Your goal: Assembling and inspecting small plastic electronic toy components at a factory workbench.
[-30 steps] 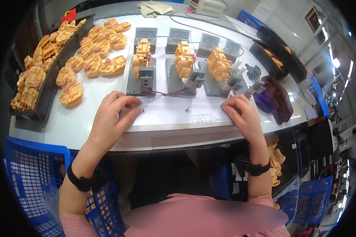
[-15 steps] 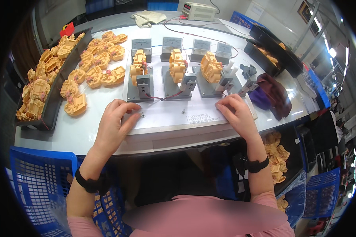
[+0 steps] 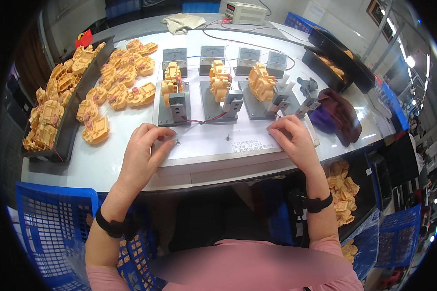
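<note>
White, smooth desk (image 3: 107, 167) with orange plastic parts (image 3: 119, 89) and grey metal fixtures (image 3: 177, 104), both hands (image 3: 143, 150) (image 3: 294, 143) resting flat, loosely open, holding nothing.

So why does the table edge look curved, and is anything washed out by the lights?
Head view: the fisheye lens bends the white table edge toward the dark round rim; ceiling lamps at upper right flare bright, with mild sheen on the tabletop; both hands, left hand and right hand, look sharp.
</note>
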A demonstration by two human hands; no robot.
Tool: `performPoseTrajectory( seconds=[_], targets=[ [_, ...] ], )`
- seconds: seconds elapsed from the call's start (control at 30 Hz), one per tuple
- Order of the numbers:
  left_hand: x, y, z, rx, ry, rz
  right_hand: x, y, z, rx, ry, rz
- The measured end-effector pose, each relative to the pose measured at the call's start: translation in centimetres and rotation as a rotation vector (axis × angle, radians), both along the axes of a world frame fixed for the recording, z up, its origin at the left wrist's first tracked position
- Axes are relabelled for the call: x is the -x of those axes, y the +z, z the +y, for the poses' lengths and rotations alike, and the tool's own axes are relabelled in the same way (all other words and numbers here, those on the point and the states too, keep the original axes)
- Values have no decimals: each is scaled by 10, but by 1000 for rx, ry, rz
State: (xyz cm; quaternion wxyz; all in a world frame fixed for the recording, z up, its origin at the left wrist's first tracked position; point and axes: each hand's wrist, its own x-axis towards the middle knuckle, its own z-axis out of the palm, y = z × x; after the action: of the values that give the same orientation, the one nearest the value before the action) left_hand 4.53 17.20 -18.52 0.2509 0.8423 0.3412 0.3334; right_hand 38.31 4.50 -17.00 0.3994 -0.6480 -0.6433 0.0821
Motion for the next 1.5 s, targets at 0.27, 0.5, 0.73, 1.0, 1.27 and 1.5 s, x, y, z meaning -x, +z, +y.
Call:
performPoseTrajectory(
  seconds=[0.27, 0.5, 0.73, 1.0, 1.27, 1.5],
  targets=[
    [-7, 1, -1, 39, 34, 19, -4, -4, -5, -17, -31, 62],
    [-5, 4, -4, 31, 73, 67, -14, -17, 4, -177, 76, 26],
    [-9, 3, -3, -10, 50, 101, -19, -17, -2, -120, 74, 64],
    [-6, 2, -4, -6, 47, 72, -17, -20, 0, -148, 81, 52],
    [-8, 4, -4, 6, 52, 78, -18, -19, 0, -125, 73, 46],
    [-7, 4, -5, 6, 59, 77, -16, -18, 1, -122, 73, 32]
  ],
)
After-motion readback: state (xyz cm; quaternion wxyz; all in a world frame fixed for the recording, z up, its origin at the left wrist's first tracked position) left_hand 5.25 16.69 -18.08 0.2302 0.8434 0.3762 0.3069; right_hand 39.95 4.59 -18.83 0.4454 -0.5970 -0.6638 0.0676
